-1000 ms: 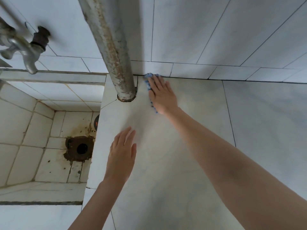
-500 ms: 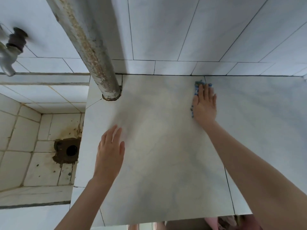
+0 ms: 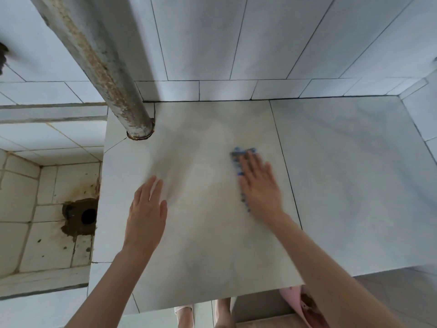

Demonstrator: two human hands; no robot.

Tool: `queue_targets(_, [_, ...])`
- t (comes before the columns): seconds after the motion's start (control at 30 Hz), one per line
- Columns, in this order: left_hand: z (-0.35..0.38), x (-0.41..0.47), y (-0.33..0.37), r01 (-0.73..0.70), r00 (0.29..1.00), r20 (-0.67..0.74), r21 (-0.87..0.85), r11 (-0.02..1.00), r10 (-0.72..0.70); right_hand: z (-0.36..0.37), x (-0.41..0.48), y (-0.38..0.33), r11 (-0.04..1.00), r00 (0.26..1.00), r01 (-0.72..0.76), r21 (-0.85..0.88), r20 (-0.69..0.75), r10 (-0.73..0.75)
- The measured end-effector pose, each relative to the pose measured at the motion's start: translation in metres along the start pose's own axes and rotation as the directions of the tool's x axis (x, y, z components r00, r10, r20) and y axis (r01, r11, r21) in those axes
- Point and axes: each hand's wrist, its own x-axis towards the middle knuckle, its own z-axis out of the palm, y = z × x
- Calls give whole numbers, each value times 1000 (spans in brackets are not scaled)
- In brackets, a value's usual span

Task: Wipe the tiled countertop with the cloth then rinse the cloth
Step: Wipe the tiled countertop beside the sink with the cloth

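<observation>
A: Where is the cloth?
B: The blue cloth lies flat on the tiled countertop. It is on the right part of the big middle tile, just left of a grout line. Only its far and left edges show.

A: Is it gripped?
B: It is pressed, not clutched. The right hand lies palm-down on it with straight, spread fingers. The hand and cloth are both motion-blurred.

A: And the other hand?
B: The left hand rests flat on the same tile, nearer and to the left. Its fingers are straight, it holds nothing, and it is well apart from the cloth.

A: Around them?
B: A rusty pipe meets the countertop at its far left corner. To the left is a stained tiled sink with a dark drain hole.
</observation>
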Motion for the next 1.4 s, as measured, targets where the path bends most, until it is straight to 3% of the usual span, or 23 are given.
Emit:
queue_targets(0.13, [-1,-5,0,-8,1000,-2,-35,999,8,-16,-16,74,948,946,-319,13,66,318])
queue_targets(0.23, [1,-14,2,-10,1000,-2,-61,998,10,-10,-25,51,917,918,-396,43,37,395])
queue_targets(0.4, [1,-28,4,-16,1000,-13,-69,998,15,5,-52,-63,981,988,-153,118,19,152])
queue_targets(0.53, [-5,-37,0,-24,1000,-14,-56,998,23,12,-97,-142,979,999,39,202,25,-45])
queue_targets(0.7, [-6,-45,-2,-20,999,34,-63,998,22,10,-124,-112,979,993,114,167,24,-119])
queue_targets(0.83, [-4,-47,1,-21,999,47,-74,997,25,8,-128,-23,989,991,-133,57,30,132])
queue_targets(0.93, [-4,-51,2,-28,999,43,-77,997,32,2,-138,40,936,936,-350,36,51,348])
queue_targets(1.07, [-4,-59,4,-2,999,40,-96,995,6,2,-147,23,870,871,-491,37,21,490])
queue_targets(1.13, [-5,-62,3,5,999,43,-104,995,-1,5,-149,-16,898,900,-435,66,11,435])
queue_targets(1.27, [-7,-67,2,19,999,30,-112,994,-15,12,-164,-118,964,986,-169,204,47,163])
queue_targets(1.4, [-8,-69,3,5,1000,19,-92,996,-4,16,-174,-171,975,999,-19,222,49,8])
